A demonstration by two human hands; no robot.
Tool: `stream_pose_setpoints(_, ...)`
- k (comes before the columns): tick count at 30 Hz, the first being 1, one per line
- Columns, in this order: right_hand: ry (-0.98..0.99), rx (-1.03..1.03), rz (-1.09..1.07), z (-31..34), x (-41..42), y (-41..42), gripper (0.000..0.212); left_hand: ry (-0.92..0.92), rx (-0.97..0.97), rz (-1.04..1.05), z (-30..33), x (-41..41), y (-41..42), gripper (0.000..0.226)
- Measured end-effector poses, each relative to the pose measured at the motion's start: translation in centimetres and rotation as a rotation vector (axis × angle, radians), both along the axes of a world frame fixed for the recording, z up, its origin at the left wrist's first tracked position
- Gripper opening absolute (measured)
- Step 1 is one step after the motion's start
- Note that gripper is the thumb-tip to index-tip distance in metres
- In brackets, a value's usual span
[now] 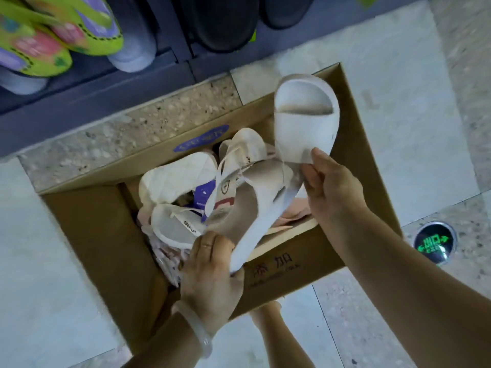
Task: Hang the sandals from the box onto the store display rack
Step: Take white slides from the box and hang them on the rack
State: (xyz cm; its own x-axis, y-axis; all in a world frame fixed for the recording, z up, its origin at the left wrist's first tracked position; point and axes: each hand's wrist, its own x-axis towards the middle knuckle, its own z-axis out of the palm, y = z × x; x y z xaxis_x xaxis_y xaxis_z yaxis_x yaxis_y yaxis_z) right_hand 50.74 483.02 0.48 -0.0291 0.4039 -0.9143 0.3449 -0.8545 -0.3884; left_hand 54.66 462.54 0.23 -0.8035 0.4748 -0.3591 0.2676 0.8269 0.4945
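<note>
White slide sandal (305,120) pinched at heel by right hand (332,192), toe toward display rack (93,102); left hand (212,272) grips second sandal (255,216) over box (106,248).

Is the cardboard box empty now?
No, several white sandals still lie in the cardboard box below the pair held by both hands.

The open brown cardboard box (87,243) sits on the floor beneath both hands, with pale strappy sandals (178,176) piled inside it. The left hand (212,272) grips the near end of a white slide sandal (255,213) above the box; the right hand (332,192) pinches a second white slide sandal (305,123) beyond it. Past the box, beyond both hands, the dark display rack (106,86) carries green patterned slippers (53,41) to the far left.
</note>
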Motion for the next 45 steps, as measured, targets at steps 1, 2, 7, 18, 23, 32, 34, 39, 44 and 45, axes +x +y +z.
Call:
stream_pose_setpoints(1,0.044,-0.028,-0.022,0.6,-0.4,-0.6,0.029,0.042,-0.030,-0.025,0.2,-0.6,-1.1,0.057)
stream_pose_setpoints(2,0.071,-0.054,-0.037,1.1,-1.0,-1.3,0.028,0.074,-0.059,-0.044,0.2,-1.1,-2.2,0.057)
stream_pose_setpoints(7,0.047,-0.133,-0.122,0.4,-2.8,-4.2,0.031,0.005,-0.298,0.009,-2.8,-2.9,-6.3,0.075)
stream_pose_setpoints(18,-0.011,-0.153,-0.014,-1.9,1.0,-6.6,0.026,-0.514,-0.446,-0.285,-7.2,-1.9,-5.1,0.078)
stream_pose_setpoints(23,-0.042,-0.181,0.028,-3.0,1.7,-7.8,0.032,-0.424,-0.028,-0.202,-5.8,-2.6,-8.1,0.070)
stream_pose_setpoints(32,0.120,-0.317,0.089,-4.3,0.2,-10.2,0.040,-0.213,-0.002,0.386,-6.1,-7.0,-8.6,0.054)
stream_pose_setpoints(34,0.102,-0.290,0.168,-4.6,0.3,-9.8,0.038,-0.261,-0.033,0.510,-7.0,-8.6,-7.8,0.047)
stream_pose_setpoints(39,-0.046,-0.196,0.318,-4.8,2.0,-8.8,0.015,-0.407,-0.071,0.980,-9.2,-9.5,-9.0,0.042)
stream_pose_setpoints(44,-0.300,-0.136,0.692,-6.1,4.8,-9.4,0.011,-0.659,-0.131,1.175,-11.9,-5.8,-12.9,0.042)
stream_pose_setpoints(45,-0.354,-0.129,0.890,-6.7,5.6,-10.1,0.015,-0.699,-0.114,1.207,-12.2,-4.8,-13.2,0.039)
